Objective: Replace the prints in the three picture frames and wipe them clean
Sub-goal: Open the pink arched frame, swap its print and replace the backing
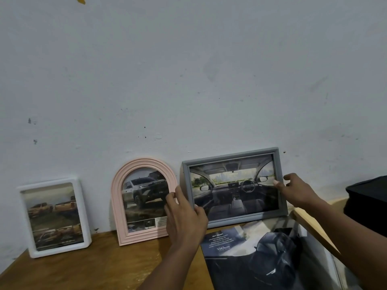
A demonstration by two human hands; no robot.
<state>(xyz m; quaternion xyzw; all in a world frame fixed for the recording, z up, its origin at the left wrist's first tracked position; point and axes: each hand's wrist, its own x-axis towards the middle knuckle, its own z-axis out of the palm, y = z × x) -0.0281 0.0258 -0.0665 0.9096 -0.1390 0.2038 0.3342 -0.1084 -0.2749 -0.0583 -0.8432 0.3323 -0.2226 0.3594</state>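
Three picture frames lean against the wall on a wooden table (94, 266). The white rectangular frame (25, 218) stands at the left with a print of orange trucks. In the middle stands the pink arched frame (119, 195) with a grey pickup print. The grey landscape frame (234, 218) at the right shows a car interior. My left hand (184, 218) grips the grey frame's left edge, thumb on its front. My right hand (297, 189) holds its right edge, thumb on the frame's front.
A dark car brochure (247, 260) lies flat in front of the grey frame. A light wooden board (314, 229) lies at the right, with a black object (368, 204) beyond it. The pale wall (188, 80) rises right behind the frames.
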